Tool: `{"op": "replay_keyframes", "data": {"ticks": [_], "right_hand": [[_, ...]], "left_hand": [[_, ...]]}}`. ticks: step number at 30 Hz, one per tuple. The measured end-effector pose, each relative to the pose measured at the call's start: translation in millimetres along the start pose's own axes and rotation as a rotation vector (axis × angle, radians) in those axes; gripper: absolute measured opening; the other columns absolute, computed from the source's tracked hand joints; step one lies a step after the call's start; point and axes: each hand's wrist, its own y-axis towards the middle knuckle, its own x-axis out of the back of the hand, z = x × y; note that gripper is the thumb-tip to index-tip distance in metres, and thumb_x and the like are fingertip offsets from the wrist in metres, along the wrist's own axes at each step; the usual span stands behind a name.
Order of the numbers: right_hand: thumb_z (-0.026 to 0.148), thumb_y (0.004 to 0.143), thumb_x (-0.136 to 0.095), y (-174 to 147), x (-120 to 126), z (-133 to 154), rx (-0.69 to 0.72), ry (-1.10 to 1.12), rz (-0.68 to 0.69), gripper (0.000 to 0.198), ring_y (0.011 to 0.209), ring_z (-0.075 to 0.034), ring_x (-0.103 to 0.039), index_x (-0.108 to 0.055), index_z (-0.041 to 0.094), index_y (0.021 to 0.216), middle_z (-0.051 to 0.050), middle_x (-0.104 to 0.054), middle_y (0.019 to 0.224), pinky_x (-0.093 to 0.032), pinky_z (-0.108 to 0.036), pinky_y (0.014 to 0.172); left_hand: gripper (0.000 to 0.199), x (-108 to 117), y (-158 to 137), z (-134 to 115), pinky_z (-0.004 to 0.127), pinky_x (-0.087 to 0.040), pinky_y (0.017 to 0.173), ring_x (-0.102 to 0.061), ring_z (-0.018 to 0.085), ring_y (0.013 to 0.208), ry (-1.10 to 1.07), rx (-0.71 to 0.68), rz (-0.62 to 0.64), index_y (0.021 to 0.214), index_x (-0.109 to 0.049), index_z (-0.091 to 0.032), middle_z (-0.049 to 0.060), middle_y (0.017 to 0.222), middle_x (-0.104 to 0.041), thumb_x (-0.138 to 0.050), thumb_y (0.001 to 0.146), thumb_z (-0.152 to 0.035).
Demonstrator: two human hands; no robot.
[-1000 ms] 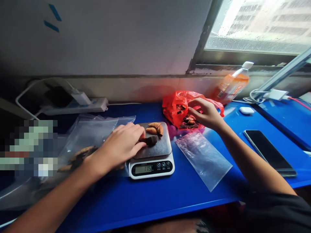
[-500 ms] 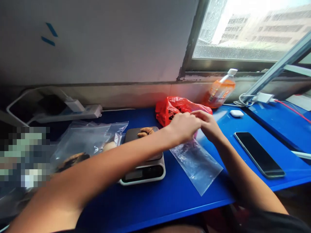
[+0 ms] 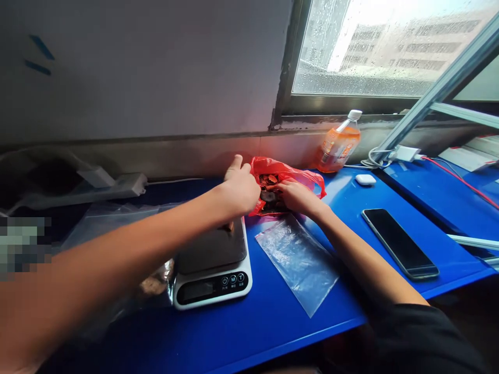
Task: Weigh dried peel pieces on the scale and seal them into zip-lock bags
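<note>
A red plastic bag (image 3: 298, 174) stands open at the back of the blue table, with dark, dried-looking pieces (image 3: 268, 197) inside. My left hand (image 3: 242, 187) is closed on the bag's left rim. Inside the mouth reaches my right hand (image 3: 299, 197), its fingertips partly hidden among the pieces, so I cannot tell what they grip. Just in front lies a flat clear zip bag (image 3: 298, 265). Left of it is a kitchen scale (image 3: 212, 285) with a dark plate; a brown piece (image 3: 229, 227) shows on the plate, partly behind my left forearm.
Clear bags (image 3: 105, 223) with brown pieces lie left of the scale, near a power strip (image 3: 125, 187). A phone (image 3: 401, 244), a white earphone case (image 3: 365, 179) and an orange drink bottle (image 3: 339, 143) are to the right. A metal frame bar (image 3: 440, 85) slants across the right side.
My hands, together over the red bag before, are now apart: the left at its left rim, the right inside it. The bag's mouth is wider. The view has turned slightly right.
</note>
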Motion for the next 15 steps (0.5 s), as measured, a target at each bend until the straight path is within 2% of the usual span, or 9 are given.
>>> {"op": "replay_keyframes", "data": {"ticks": [4, 6, 7, 9, 11, 13, 15], "right_hand": [[0.012, 0.085, -0.049, -2.6, 2.4, -5.7, -0.086, -0.02, -0.046, 0.021, 0.08, -0.022, -0.063, -0.069, 0.015, 0.086, -0.013, -0.071, 0.09, -0.048, -0.033, 0.073], [0.016, 0.086, -0.049, -11.7, 3.3, -7.3, -0.134, -0.019, -0.152, 0.018, 0.078, -0.022, -0.061, -0.067, 0.016, 0.081, -0.012, -0.07, 0.087, -0.046, -0.034, 0.071], [0.018, 0.086, -0.05, -16.6, 3.2, -7.6, -0.152, -0.005, -0.221, 0.017, 0.079, -0.023, -0.061, -0.066, 0.017, 0.08, -0.012, -0.069, 0.086, -0.046, -0.034, 0.072], [0.021, 0.085, -0.052, -24.2, 1.5, -7.0, -0.176, 0.057, -0.348, 0.014, 0.081, -0.023, -0.061, -0.063, 0.018, 0.078, -0.012, -0.067, 0.087, -0.046, -0.034, 0.073], [0.021, 0.085, -0.051, -27.5, -1.6, -5.6, -0.192, 0.143, -0.405, 0.012, 0.082, -0.023, -0.061, -0.06, 0.019, 0.077, -0.011, -0.067, 0.087, -0.047, -0.035, 0.074], [0.02, 0.084, -0.051, -27.0, -4.5, -4.3, -0.218, 0.211, -0.42, 0.01, 0.082, -0.024, -0.061, -0.058, 0.02, 0.078, -0.01, -0.068, 0.087, -0.047, -0.035, 0.074], [0.019, 0.083, -0.051, -25.2, -5.8, -3.6, -0.238, 0.248, -0.429, 0.007, 0.081, -0.024, -0.062, -0.057, 0.02, 0.078, -0.01, -0.068, 0.085, -0.047, -0.036, 0.073]], "left_hand": [[0.023, -12.5, -7.5, -9.1, 0.042, -0.044, 0.087, -0.058, 0.03, 0.11, -0.141, -0.276, -0.192, 0.102, -0.073, -0.015, 0.013, 0.112, -0.07, -0.052, 0.092, -0.018], [0.025, -22.1, -2.8, -11.4, 0.037, -0.044, 0.081, -0.06, 0.027, 0.11, -0.212, -0.399, -0.243, 0.111, -0.069, -0.016, 0.012, 0.118, -0.068, -0.052, 0.093, -0.018], [0.024, -26.3, 0.8, -11.0, 0.036, -0.044, 0.08, -0.061, 0.025, 0.107, -0.24, -0.417, -0.231, 0.109, -0.069, -0.017, 0.012, 0.115, -0.07, -0.054, 0.092, -0.017], [0.017, -31.5, 9.6, -6.7, 0.035, -0.044, 0.08, -0.066, 0.025, 0.096, -0.282, -0.39, -0.168, 0.098, -0.072, -0.016, 0.011, 0.102, -0.073, -0.059, 0.087, -0.016], [0.014, -32.4, 20.4, 0.4, 0.035, -0.045, 0.075, -0.068, 0.024, 0.083, -0.314, -0.326, -0.114, 0.087, -0.074, -0.015, 0.011, 0.088, -0.074, -0.06, 0.086, -0.017], [0.021, -31.3, 34.2, 6.5, 0.033, -0.046, 0.07, -0.068, 0.023, 0.078, -0.344, -0.248, -0.107, 0.088, -0.074, -0.015, 0.011, 0.088, -0.073, -0.053, 0.091, -0.02], [0.029, -31.9, 51.8, 7.6, 0.033, -0.048, 0.071, -0.069, 0.023, 0.082, -0.377, -0.14, -0.103, 0.095, -0.073, -0.014, 0.013, 0.095, -0.073, -0.045, 0.096, -0.021]]}}
